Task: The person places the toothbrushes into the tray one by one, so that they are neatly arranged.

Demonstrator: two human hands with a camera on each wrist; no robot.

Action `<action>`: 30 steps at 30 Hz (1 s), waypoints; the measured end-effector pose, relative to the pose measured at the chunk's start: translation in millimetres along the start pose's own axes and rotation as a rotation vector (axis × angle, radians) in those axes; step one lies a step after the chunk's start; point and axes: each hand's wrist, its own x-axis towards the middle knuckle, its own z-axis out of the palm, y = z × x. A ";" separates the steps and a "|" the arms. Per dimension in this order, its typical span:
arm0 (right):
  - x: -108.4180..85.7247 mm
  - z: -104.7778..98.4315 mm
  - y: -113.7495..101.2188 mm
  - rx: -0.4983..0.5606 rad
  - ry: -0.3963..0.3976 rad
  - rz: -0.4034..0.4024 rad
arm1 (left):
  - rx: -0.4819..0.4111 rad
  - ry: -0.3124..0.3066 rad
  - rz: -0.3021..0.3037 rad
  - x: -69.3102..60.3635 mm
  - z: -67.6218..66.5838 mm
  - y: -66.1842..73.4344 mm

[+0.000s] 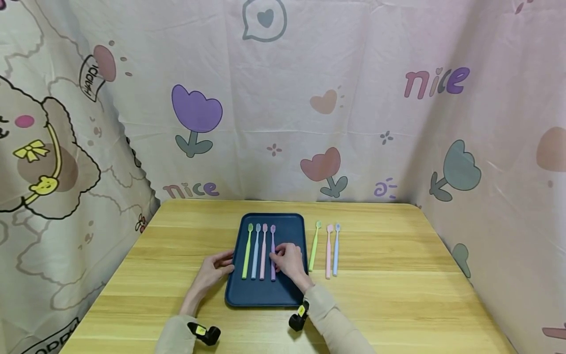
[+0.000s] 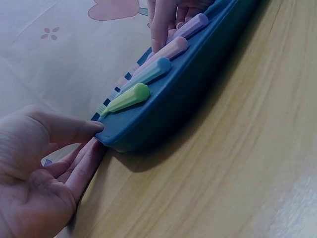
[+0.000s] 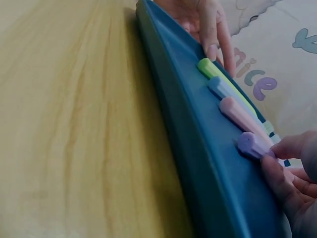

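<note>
A dark blue tray [image 1: 287,293] lies on the table, holding a row of toothbrushes: green [image 1: 246,255], blue [image 1: 255,256], pink [image 1: 263,258] and purple [image 1: 273,241]. My right hand [image 1: 289,261] reaches over the tray's right side and pinches the purple toothbrush [image 3: 253,145] between thumb and fingers, near its handle. At the left edge, my left hand [image 1: 214,270] grips the tray; in the left wrist view the thumb [image 2: 89,130] rests on the rim and the other fingers lie against the outer side. The brush heads point toward the back.
To the right of the tray, a green toothbrush [image 1: 314,248], a pink toothbrush [image 1: 328,253] and a blue toothbrush [image 1: 336,251] lie on the wooden table [image 1: 398,275]. A printed curtain [image 1: 274,98] hangs behind the table and along both sides.
</note>
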 end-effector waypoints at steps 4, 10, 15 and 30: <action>0.5 1.2 0.7 0.006 -0.001 0.007 | 0.000 0.007 -0.003 0.2 0.2 -0.3; -0.8 -2.3 -0.8 0.023 -0.034 -0.006 | -0.003 0.005 -0.004 0.4 0.2 -0.2; -4.7 -5.8 -3.1 0.015 -0.076 -0.007 | -0.006 -0.005 -0.004 0.4 0.2 -0.1; -6.8 -5.7 -6.5 0.018 -0.090 0.010 | 0.018 0.014 0.012 1.9 1.8 -2.3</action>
